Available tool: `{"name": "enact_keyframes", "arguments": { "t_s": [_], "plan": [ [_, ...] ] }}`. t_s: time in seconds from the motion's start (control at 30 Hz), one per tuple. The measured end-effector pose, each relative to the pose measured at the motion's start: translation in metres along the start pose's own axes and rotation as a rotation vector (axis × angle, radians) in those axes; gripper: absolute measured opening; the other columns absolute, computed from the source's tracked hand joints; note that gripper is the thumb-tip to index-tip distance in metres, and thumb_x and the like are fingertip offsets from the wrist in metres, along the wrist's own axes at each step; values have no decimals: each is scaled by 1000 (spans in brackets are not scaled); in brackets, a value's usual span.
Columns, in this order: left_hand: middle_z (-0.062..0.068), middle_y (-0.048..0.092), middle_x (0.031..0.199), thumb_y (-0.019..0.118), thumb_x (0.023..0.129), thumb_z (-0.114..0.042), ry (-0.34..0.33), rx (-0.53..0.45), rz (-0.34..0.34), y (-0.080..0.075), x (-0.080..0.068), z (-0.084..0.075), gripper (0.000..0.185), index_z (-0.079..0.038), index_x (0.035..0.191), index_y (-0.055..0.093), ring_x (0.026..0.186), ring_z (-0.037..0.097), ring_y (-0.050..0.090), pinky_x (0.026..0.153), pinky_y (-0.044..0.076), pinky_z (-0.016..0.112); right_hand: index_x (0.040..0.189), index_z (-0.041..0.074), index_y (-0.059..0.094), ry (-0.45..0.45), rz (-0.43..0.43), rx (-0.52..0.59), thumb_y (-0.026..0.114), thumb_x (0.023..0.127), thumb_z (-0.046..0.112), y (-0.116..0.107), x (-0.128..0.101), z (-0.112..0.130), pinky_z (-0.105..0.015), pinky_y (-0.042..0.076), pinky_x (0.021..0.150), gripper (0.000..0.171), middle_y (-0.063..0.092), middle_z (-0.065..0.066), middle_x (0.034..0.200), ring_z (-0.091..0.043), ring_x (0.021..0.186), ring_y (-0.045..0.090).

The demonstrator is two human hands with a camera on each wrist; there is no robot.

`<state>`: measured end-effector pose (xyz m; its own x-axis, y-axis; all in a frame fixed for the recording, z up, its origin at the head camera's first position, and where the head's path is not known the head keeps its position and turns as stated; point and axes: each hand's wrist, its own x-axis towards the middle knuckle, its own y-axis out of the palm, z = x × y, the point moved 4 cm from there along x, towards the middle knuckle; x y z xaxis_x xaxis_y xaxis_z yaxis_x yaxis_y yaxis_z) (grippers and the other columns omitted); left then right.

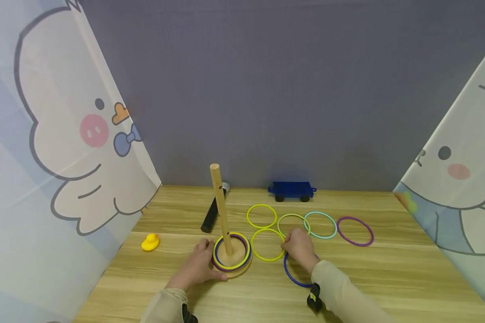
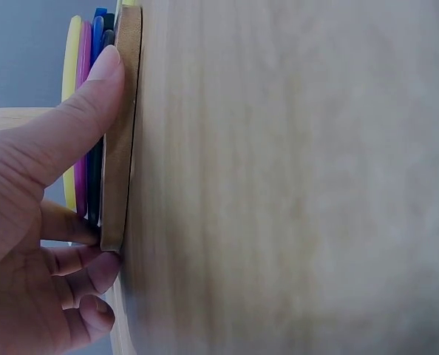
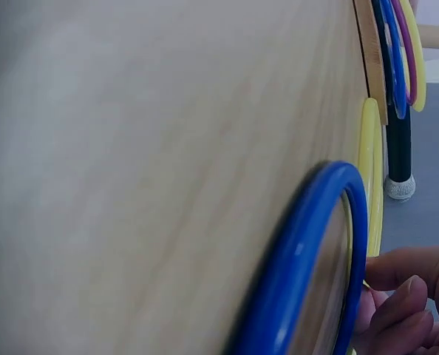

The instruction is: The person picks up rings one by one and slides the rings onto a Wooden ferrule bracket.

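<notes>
Left grip (image 1: 196,264) clasping the wooden base (image 1: 235,256), the right grip (image 1: 300,247), pinching the nearer yellow ring (image 1: 269,260) at three o'clock, should lift evenly.

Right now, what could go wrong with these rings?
1. The right hand is at the edge of the front yellow ring, with a loose blue ring and a yellow-green ring crowding it; lifting might drag a neighbour along.
2. The left hand grips the wooden base; a jerk there could tilt the tall peg.
</notes>
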<state>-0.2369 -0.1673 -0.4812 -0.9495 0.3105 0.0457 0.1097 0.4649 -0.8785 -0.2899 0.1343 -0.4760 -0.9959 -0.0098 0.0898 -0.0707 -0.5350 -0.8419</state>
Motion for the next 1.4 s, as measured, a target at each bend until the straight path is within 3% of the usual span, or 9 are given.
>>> {"name": "enact_keyframes", "arguments": {
  "t_s": [0.4,0.7,0.83,1.03,1.23,1.4],
  "plan": [
    [20,43,125,87,60,-54,-10,-10,23,-2,-2,-5,113,13,139,42,116,39,45,96,43,55,56,14,50,78,51,-47,76,75,8,-2,0,0,-27,35,51,32,48,2,56,-15,52,44],
    [21,43,125,88,60,-53,1,-16,19,-2,-3,-7,113,14,138,42,117,40,45,96,43,54,46,17,38,99,59,73,69,70,8,-1,-1,-7,-22,19,41,41,29,9,43,-9,41,25],
    [21,43,125,89,59,-53,-4,-21,15,-2,-3,-6,115,15,138,41,117,41,45,96,42,55,49,12,49,96,84,172,68,73,8,-2,-2,-10,-22,28,41,31,40,6,43,-9,40,35],
    [20,44,123,89,57,-54,-6,-11,8,-2,-2,-3,116,15,138,42,116,40,46,95,43,55,68,1,67,131,126,373,66,77,1,-11,-7,-10,-26,47,46,9,56,-5,53,-15,47,55],
    [19,44,123,88,58,-55,-8,-19,16,-2,-3,-2,115,15,138,42,117,40,45,96,43,54,86,-9,71,186,151,522,62,82,-6,-18,-8,-8,-28,53,50,10,62,-10,63,-14,50,59],
    [19,44,124,87,58,-56,-8,-28,14,-2,-2,-1,115,14,138,43,117,40,45,97,42,55,99,-17,65,179,175,653,62,86,-6,-29,-13,-4,-30,55,54,17,62,-13,69,-14,52,59]
  ]
}}
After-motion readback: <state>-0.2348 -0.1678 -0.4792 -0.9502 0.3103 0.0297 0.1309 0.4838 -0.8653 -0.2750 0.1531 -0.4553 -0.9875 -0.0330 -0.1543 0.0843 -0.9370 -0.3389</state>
